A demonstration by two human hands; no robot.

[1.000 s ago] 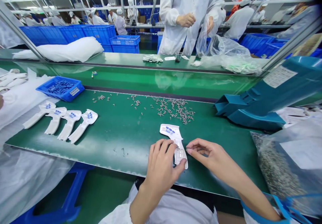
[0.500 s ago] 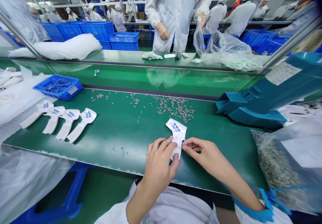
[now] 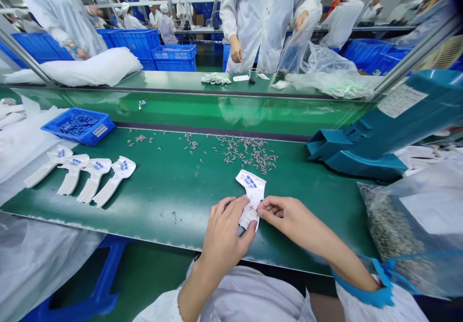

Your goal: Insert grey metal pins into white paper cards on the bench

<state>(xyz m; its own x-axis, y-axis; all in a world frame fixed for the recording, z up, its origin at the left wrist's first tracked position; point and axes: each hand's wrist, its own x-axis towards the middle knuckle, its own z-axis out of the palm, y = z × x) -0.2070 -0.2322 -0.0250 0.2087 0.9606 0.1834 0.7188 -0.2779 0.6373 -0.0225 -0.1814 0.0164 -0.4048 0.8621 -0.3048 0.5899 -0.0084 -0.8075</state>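
A white curved plastic housing half (image 3: 256, 192) with blue pieces at its wide end lies on the green bench in front of me. My left hand (image 3: 226, 230) grips it, fingers along its left edge and thumb at its lower end. My right hand (image 3: 285, 216) has thumb and forefinger pinched together at the right edge of the lower part; anything between them is too small to make out. Small metal pieces (image 3: 256, 153) are scattered just beyond the housing.
Several similar white housings (image 3: 115, 182) lie in a row at left, near a blue tray (image 3: 96, 136) of small blue parts. A teal chute-like holder (image 3: 361, 143) and a clear bag of metal pieces (image 3: 398, 235) are at right. A co-worker (image 3: 267, 23) stands across the bench.
My left fingers have drawn back toward the housing's left edge, baring more of its lower part. My right fingertips remain pinched at its right edge. The co-worker opposite has moved their hands.
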